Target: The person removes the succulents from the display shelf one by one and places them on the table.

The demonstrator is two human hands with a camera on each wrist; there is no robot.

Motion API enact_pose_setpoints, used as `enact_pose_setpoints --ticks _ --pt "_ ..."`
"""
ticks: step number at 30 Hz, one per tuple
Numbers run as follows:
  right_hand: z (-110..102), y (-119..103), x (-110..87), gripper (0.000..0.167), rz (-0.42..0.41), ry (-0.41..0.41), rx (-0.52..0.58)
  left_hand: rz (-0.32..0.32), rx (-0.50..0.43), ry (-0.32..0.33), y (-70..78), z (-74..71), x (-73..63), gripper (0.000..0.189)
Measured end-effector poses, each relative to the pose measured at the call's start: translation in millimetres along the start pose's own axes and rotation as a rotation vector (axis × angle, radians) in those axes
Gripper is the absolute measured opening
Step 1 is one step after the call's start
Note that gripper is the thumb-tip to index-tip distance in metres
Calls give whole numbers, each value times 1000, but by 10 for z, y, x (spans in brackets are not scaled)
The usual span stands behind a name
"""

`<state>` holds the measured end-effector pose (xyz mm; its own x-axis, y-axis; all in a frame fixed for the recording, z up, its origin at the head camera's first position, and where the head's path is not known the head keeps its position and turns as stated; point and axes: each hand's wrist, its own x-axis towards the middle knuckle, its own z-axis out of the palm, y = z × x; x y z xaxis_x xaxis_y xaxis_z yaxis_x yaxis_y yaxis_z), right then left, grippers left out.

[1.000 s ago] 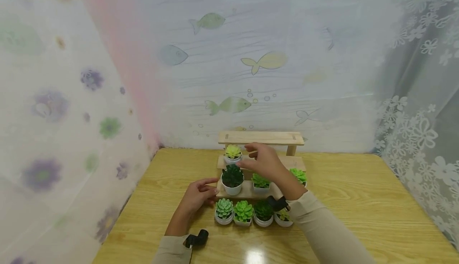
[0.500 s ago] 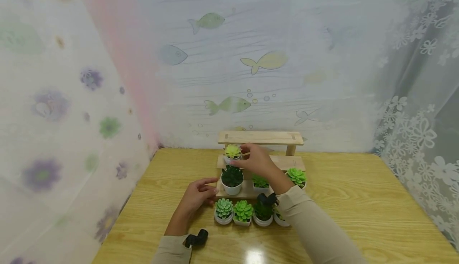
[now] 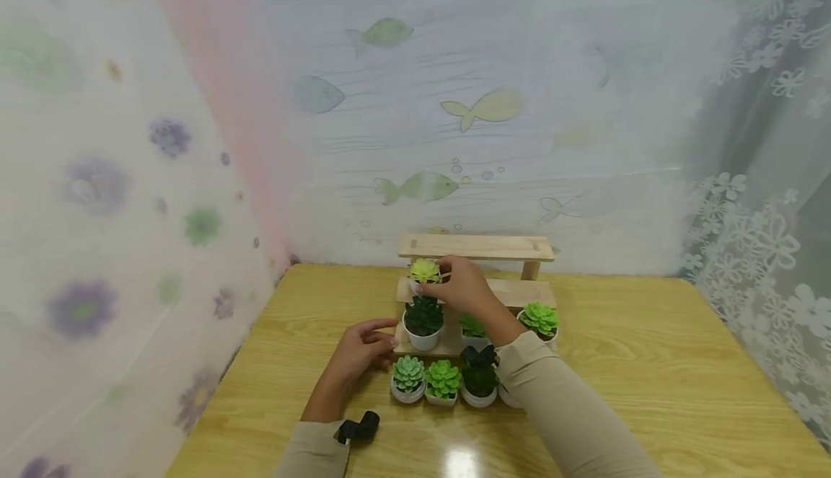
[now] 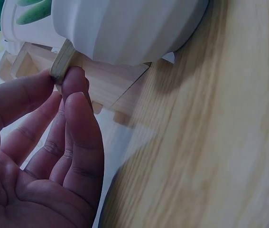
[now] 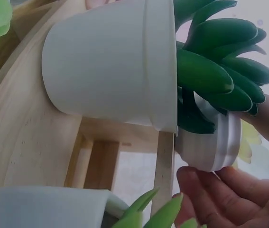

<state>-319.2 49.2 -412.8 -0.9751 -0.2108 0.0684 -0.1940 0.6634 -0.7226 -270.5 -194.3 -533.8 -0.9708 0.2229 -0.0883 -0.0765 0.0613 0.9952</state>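
Observation:
My right hand [image 3: 464,289] reaches over the wooden plant stand [image 3: 477,247] and grips a potted yellow succulent [image 3: 425,270] at the left of its second-highest step. In the right wrist view, thumb and fingers hold that succulent's small white pot [image 5: 212,145], partly hidden behind a dark green succulent [image 5: 215,71]. At the stand's left side, my left hand [image 3: 359,348] pinches the end of the lower step [image 4: 62,61] between thumb and finger. The dark green succulent stands in a white pot [image 3: 425,338] on that lower step, close by the left hand.
Several potted succulents line the table [image 3: 311,298] before the stand, among them a pale green one [image 3: 408,373] and a bright green one [image 3: 444,378]. Another bright green succulent [image 3: 540,317] stands at the right. A fish-patterned curtain [image 3: 487,175] hangs behind.
My right hand has moved left to the yellow succulent, and its fingers have gone from spread to gripping the pot. The left hand has kept its place at the stand's end.

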Motion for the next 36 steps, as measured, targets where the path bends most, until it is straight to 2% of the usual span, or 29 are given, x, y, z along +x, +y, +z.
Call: enact_pose_setpoints --ticks 17,28,36 --pt "-48 -21 -39 62 7 61 58 -5 8 -4 17 20 14 46" --pt "-134 -121 -196 65 -88 175 120 7 6 -7 47 -6 -33 48" --pt "-175 -124 -298 65 -116 207 159 0 7 6 28 17 -13 49"
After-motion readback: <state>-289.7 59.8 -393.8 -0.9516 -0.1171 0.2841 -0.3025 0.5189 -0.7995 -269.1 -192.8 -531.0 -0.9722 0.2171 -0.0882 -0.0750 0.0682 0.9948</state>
